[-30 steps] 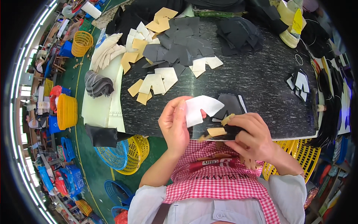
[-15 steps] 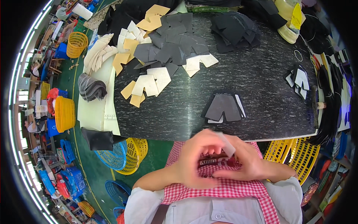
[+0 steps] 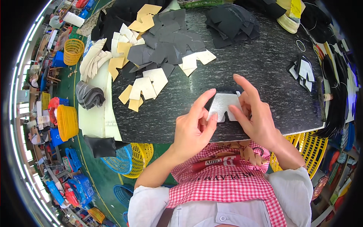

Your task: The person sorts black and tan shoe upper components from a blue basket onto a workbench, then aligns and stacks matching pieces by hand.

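A pale, notched flat piece [image 3: 225,101] lies over a dark piece near the front edge of the table, with dark edging showing at its left. My left hand [image 3: 194,126] is at its left side, fingers spread, the thumb tip at its lower left corner. On the right, my right hand [image 3: 257,117] has its index finger stretched up and its thumb on the piece beside the notch. The other right fingers are partly hidden behind the hand. Both hands look unclosed around the piece.
Dark notched pieces [image 3: 166,45] overlap white and tan ones at the left. Another dark pile [image 3: 230,26] lies at the back. A small stack of dark-and-white pieces [image 3: 305,72] sits at the right, near a yellowish container [image 3: 290,19]. Yellow baskets [image 3: 312,151] stand below the table edge.
Both hands have moved forward from in front of the apron to the table, spreading their fingers. The pale piece now covers the dark piece. Brown scraps show on the apron.
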Demonstrator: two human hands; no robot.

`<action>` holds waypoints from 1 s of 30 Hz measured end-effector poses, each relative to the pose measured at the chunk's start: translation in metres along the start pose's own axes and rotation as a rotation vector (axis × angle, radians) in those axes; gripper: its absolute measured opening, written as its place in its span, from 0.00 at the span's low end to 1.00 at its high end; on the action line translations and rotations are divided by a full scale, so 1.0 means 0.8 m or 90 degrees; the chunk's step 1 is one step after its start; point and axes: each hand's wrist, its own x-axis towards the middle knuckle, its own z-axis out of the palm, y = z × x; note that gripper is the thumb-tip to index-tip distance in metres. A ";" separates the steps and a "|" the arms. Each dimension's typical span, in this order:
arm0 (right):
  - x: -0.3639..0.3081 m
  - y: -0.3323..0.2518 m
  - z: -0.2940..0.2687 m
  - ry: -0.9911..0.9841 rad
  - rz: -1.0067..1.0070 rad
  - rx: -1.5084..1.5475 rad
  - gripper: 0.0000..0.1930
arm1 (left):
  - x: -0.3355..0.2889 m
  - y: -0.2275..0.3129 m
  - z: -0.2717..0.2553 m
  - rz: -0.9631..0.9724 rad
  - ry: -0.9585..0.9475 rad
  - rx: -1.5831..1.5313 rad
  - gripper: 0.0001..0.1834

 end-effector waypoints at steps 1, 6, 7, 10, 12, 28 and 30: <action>0.003 0.004 0.002 -0.020 -0.005 -0.027 0.33 | 0.001 0.001 0.001 -0.023 0.004 0.005 0.28; 0.009 0.019 0.016 -0.015 -0.122 -0.213 0.25 | 0.003 -0.012 0.010 -0.003 0.029 0.103 0.21; 0.011 0.019 0.017 -0.014 -0.209 -0.348 0.23 | 0.008 -0.017 0.007 0.116 0.018 0.233 0.17; 0.030 0.020 -0.016 -0.014 -0.186 -0.433 0.22 | 0.011 -0.020 -0.028 0.171 0.045 0.374 0.11; 0.040 0.032 -0.033 0.015 -0.177 -0.369 0.26 | -0.002 -0.024 -0.048 -0.030 0.050 0.268 0.14; 0.032 0.094 -0.244 0.245 -0.142 -0.606 0.20 | 0.048 -0.005 -0.004 0.177 -0.152 0.144 0.16; 0.072 0.061 -0.194 0.142 -0.192 -0.365 0.17 | 0.073 -0.011 -0.002 0.209 -0.159 0.180 0.20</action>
